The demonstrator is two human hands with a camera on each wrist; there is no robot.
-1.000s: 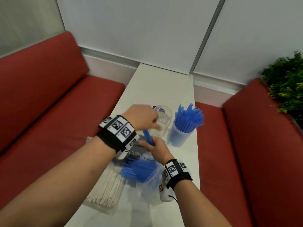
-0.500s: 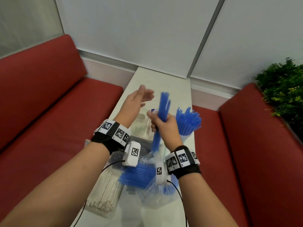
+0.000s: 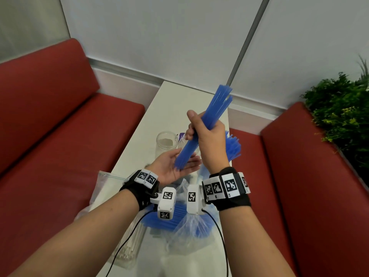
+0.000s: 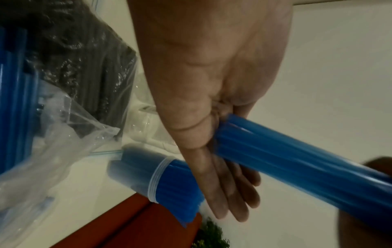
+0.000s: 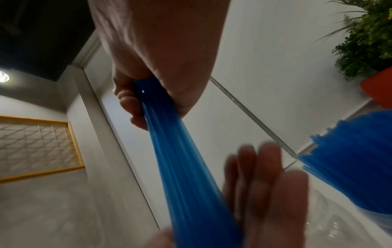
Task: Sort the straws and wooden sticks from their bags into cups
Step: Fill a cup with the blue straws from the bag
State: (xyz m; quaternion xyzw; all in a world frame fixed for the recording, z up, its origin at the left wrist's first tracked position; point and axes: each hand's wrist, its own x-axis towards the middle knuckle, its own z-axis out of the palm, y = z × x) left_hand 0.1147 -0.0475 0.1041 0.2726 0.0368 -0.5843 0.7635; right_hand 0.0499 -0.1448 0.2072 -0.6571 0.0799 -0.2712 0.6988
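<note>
One bundle of thin blue plastic straws [image 3: 201, 128] being squared up.
Right hand [image 3: 207, 136] is gripping it mid-length, axis tilting up-right; flat, uncurled left hand [image 3: 175, 166] is touching its lower ends, clear straw-filled cup [image 3: 232, 146] lying just right.

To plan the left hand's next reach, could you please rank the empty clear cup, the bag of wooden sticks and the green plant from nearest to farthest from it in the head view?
From the left hand:
1. Empty clear cup, just beyond it on the table.
2. Bag of wooden sticks, near table edge, left.
3. Green plant, far right, behind the seat.
</note>
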